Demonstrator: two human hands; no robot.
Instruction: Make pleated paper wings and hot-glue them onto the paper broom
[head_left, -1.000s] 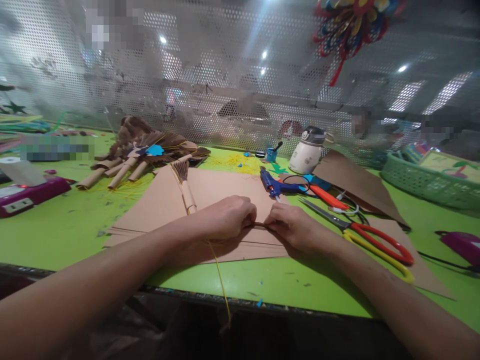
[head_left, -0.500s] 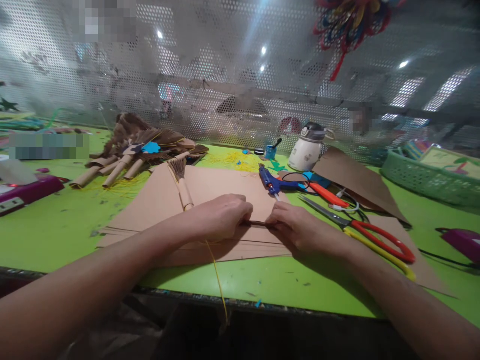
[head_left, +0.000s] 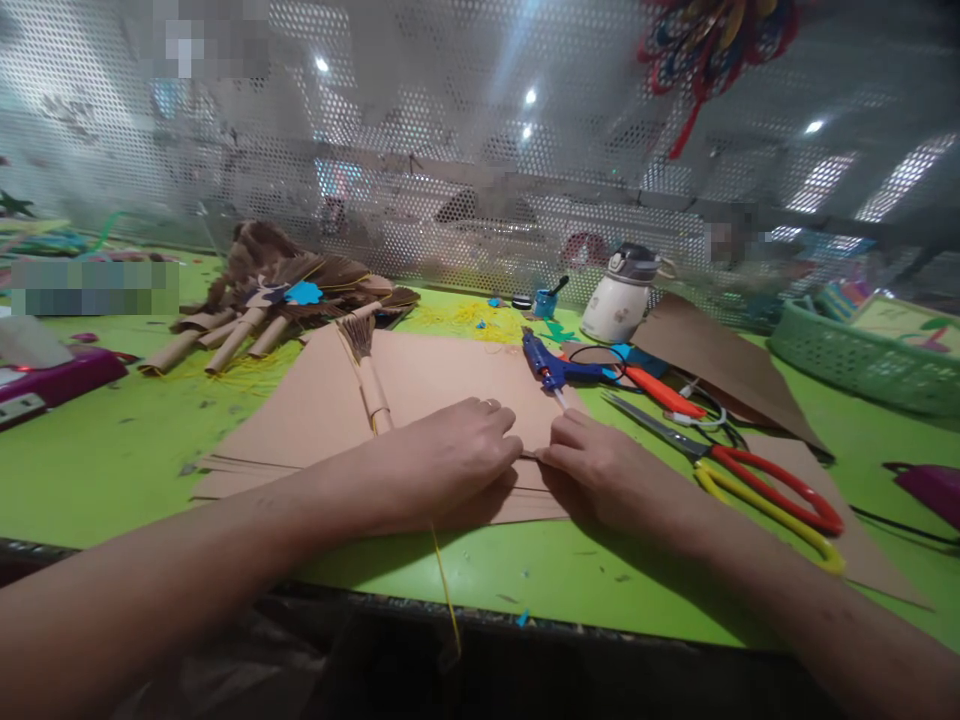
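Observation:
Brown paper sheets lie stacked on the green table. Over their front part, my left hand is closed on a narrow folded strip of brown paper, most of which it hides. My right hand pinches the strip's right end, a short gap from the left. A rolled paper piece with a fringed top lies just beyond my left forearm. Yellow string hangs from beneath that forearm over the table edge. The blue glue gun rests beyond my right hand.
Scissors with red and yellow handles lie right of my right hand. Behind are a white bottle and a blue jar. Fringed paper pieces are piled back left. A green basket stands far right, a purple power strip far left.
My left hand has slid right along the strip, toward my right hand, so less of the strip shows between them. The whole view has shifted slightly.

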